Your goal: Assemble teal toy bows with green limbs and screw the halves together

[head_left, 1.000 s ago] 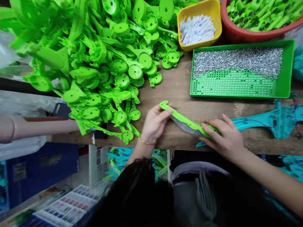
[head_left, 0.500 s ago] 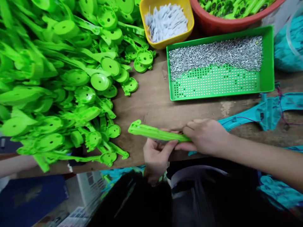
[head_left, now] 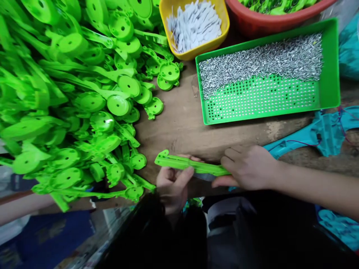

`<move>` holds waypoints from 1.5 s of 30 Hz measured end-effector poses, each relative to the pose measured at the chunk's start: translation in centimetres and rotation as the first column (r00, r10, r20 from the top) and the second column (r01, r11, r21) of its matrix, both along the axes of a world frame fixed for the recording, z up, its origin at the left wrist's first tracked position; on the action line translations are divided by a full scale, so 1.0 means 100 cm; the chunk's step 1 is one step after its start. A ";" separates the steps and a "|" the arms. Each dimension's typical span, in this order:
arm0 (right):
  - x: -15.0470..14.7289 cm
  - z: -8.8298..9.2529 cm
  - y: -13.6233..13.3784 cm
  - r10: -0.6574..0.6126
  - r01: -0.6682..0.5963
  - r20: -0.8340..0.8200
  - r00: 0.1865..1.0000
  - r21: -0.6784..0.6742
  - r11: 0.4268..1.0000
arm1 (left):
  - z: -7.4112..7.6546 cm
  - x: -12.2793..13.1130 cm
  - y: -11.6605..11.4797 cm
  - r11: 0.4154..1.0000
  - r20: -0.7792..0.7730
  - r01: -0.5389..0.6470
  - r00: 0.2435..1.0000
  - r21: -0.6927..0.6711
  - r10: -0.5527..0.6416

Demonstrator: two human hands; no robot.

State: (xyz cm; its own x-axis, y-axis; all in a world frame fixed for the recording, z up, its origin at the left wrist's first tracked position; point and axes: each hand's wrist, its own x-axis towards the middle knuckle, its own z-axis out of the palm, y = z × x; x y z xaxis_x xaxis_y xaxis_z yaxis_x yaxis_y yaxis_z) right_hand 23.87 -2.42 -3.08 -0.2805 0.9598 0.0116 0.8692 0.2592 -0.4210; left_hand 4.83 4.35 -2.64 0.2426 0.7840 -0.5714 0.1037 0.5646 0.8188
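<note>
A long bright green plastic piece [head_left: 185,164] lies level above the near edge of the wooden table [head_left: 182,119], with a thin grey strip showing under its right part. My left hand [head_left: 172,185] grips it from below near the middle, thumb against its underside. My right hand [head_left: 246,168] is closed over its right end, fingers curled on top. Its left end, with a small notch, sticks out free.
A big heap of green disc-and-arm parts [head_left: 73,93] fills the left. Behind stand a yellow tub of white slips [head_left: 196,26], a red basin [head_left: 269,15] and a green perforated tray of metal pins [head_left: 266,71]. Teal parts [head_left: 322,134] lie right. Another person's forearm [head_left: 22,207] shows at left.
The green piece was turned from slanted on the table to level at the table's edge. My left hand dropped from its far end to under its middle. The view shifted.
</note>
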 end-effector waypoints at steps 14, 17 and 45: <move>-0.024 0.008 0.012 -0.024 0.028 0.035 0.999 -0.121 0.992 | 0.009 0.002 0.003 0.998 -0.042 -0.043 0.998 0.044 0.045; -0.024 0.010 0.010 -0.028 0.034 0.062 0.998 -0.112 0.993 | 0.012 -0.009 0.014 0.998 -0.016 0.020 1.000 0.052 -0.019; -0.017 0.028 0.011 -0.091 0.073 -0.036 0.995 -0.348 0.935 | 0.000 -0.003 0.015 0.940 0.181 -0.249 0.961 0.232 0.209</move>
